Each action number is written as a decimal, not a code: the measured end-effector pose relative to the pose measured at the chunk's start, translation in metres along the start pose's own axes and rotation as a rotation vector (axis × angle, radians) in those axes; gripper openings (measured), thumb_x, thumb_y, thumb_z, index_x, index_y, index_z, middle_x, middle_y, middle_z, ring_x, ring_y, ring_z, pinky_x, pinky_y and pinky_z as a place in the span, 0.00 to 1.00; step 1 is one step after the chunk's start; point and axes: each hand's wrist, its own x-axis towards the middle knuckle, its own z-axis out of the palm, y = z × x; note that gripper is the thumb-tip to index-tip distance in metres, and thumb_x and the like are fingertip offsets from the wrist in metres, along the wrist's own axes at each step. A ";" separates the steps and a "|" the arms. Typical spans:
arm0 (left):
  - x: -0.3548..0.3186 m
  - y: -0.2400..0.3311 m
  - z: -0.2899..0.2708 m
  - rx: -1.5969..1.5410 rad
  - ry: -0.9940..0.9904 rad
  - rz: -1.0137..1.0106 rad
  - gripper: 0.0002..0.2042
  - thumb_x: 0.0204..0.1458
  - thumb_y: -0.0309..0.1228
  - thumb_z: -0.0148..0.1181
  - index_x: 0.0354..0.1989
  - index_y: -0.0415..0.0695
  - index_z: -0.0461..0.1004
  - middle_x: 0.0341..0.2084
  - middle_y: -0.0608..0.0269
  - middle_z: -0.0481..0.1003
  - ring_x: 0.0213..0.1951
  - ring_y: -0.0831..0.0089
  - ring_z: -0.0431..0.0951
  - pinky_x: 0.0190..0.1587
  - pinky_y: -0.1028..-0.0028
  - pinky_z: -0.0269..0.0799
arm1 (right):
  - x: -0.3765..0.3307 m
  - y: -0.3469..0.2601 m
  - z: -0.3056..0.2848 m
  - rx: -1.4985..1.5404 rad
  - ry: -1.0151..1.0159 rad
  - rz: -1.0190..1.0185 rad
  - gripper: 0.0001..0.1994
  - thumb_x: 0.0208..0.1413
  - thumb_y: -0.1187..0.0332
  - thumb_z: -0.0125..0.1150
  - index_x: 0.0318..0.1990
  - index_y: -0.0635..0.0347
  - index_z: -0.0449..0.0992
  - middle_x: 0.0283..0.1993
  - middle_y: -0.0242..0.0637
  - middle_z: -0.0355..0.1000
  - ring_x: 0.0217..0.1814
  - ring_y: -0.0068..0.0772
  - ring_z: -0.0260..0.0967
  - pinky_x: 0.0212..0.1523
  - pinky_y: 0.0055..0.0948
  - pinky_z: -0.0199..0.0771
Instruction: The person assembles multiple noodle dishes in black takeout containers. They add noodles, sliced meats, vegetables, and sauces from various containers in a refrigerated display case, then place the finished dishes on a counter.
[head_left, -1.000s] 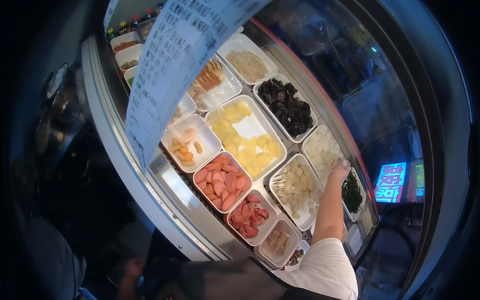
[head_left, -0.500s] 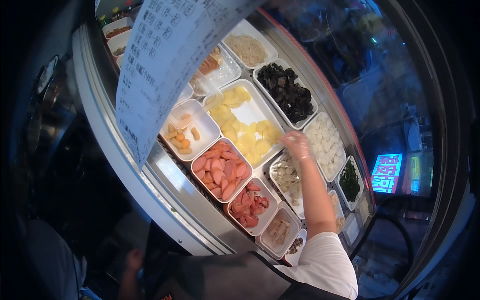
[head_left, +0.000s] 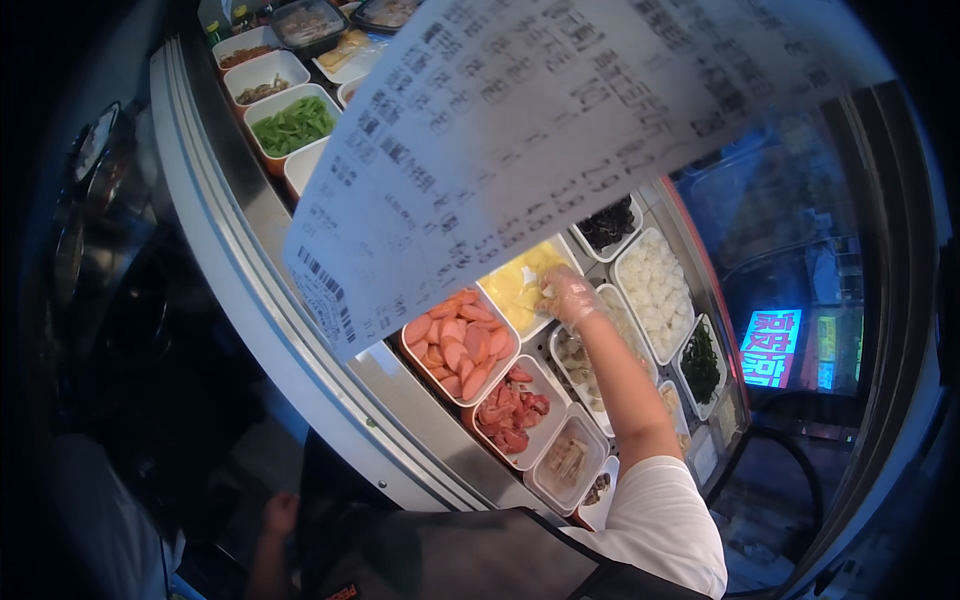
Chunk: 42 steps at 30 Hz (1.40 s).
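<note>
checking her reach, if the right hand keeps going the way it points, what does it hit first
Most likely the yellow food pieces in their white tray: the gloved right hand points up-left over it. Height above the food is unclear.

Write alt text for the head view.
A gloved right hand reaches into a tub of yellow pieces in a counter of food tubs, beside sliced pink sausage. A long printed receipt hangs across the upper picture.
</note>
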 end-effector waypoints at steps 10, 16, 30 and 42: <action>0.027 -0.008 -0.005 0.002 0.030 0.080 0.14 0.51 0.40 0.55 0.29 0.38 0.72 0.27 0.52 0.75 0.32 0.61 0.75 0.38 0.67 0.70 | 0.000 0.000 0.015 -0.061 0.059 0.055 0.19 0.35 0.59 0.69 0.37 0.54 0.75 0.41 0.42 0.72 0.44 0.45 0.68 0.45 0.35 0.67; 0.047 -0.004 -0.019 -0.177 0.053 0.118 0.11 0.51 0.36 0.55 0.28 0.40 0.71 0.26 0.56 0.74 0.29 0.67 0.73 0.36 0.68 0.70 | -0.023 -0.012 -0.004 0.340 0.251 0.337 0.16 0.40 0.60 0.66 0.36 0.56 0.75 0.40 0.39 0.72 0.41 0.41 0.69 0.42 0.33 0.68; 0.171 0.016 -0.032 -0.040 0.288 0.665 0.08 0.46 0.32 0.59 0.22 0.43 0.68 0.17 0.61 0.69 0.20 0.73 0.69 0.27 0.71 0.68 | -0.262 -0.240 -0.190 1.623 0.282 -0.294 0.15 0.41 0.78 0.65 0.38 0.59 0.69 0.35 0.35 0.70 0.35 0.27 0.70 0.36 0.23 0.72; 0.024 0.245 -0.277 -0.372 0.260 0.767 0.09 0.47 0.34 0.58 0.28 0.42 0.68 0.21 0.59 0.70 0.24 0.72 0.70 0.30 0.71 0.68 | -0.206 -0.382 -0.466 0.282 0.770 0.012 0.34 0.43 0.52 0.63 0.57 0.60 0.62 0.49 0.48 0.68 0.53 0.43 0.65 0.52 0.38 0.65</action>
